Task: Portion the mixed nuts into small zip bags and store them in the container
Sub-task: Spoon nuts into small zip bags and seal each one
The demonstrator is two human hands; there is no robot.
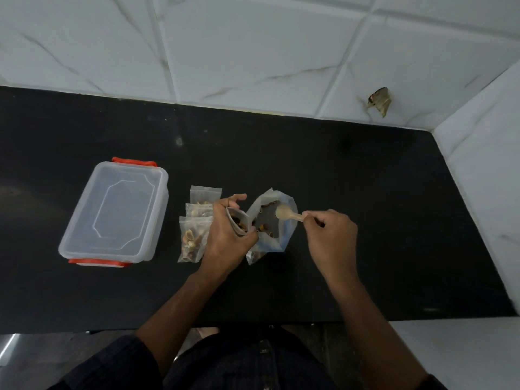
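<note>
Nearest you are your own dark sleeves (pixel 112 364) and lap, then the black counter (pixel 337 192) that carries everything. On its left stands the clear container (pixel 115 212) with red clips, its lid on, well apart from the work. Right of centre sits the big open bag of nuts (pixel 277 237), mouth gaping upward. Just left of your left hand lie three filled small bags (pixel 194 237), overlapping one another and not yet in the container. Your left hand (pixel 225 243) curls round a fourth small bag (pixel 239 223), holding its mouth open right beside the big bag; some nuts already show inside. Your right hand (pixel 329 240) pinches the handle of a pale spoon (pixel 285 213), whose bowl hangs over the big bag's opening and looks empty. So you appear to be mid-portioning. Next, dip the spoon for a load and tip it into the small bag, keeping that mouth wide and close so nothing spills onto the counter.
</note>
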